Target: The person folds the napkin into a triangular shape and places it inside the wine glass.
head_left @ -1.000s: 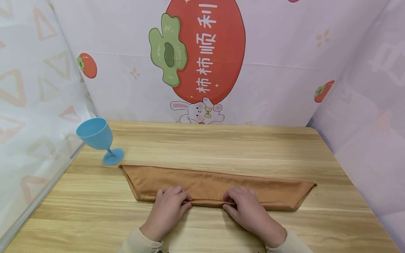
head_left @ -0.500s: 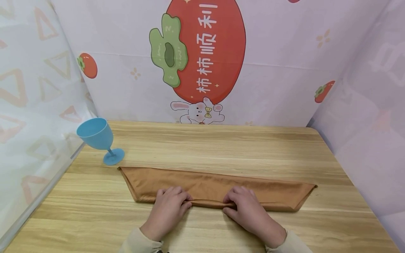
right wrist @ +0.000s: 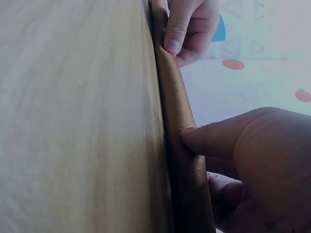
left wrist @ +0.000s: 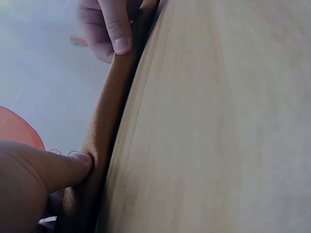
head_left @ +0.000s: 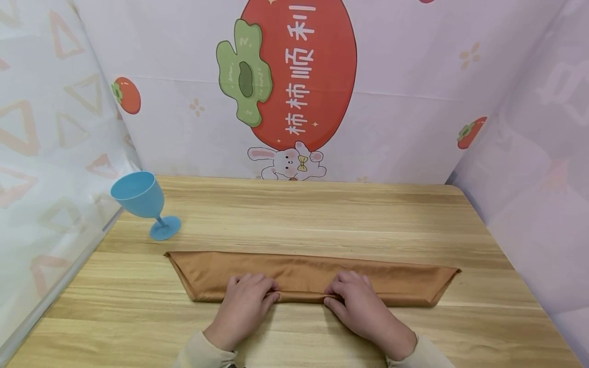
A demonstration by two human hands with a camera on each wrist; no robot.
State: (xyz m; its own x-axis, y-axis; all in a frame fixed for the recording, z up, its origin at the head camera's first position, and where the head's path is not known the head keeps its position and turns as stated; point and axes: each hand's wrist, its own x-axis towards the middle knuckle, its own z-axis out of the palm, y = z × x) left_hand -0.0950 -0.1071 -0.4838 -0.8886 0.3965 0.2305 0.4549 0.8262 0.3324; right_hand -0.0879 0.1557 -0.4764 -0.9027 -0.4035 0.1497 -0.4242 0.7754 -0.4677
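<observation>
A brown satin cloth napkin lies across the table as a long folded strip with slanted ends, its near edge turned up in a narrow roll. Left of centre, my left hand pinches that roll, thumb on the near side and fingers over the top. My right hand grips the same roll right of centre in a like way. Between them a short stretch of the rolled edge shows. In the left wrist view the left thumb presses on the roll; in the right wrist view the right thumb does so too.
A blue plastic goblet stands upright at the table's left side, beyond the napkin's left end. The wood-grain table is bounded by a printed backdrop behind and white sheets at both sides.
The napkin's left end has slid toward me and slightly left, so its far edge lies more level and nearer the hands. Both hands stay in almost the same place.
</observation>
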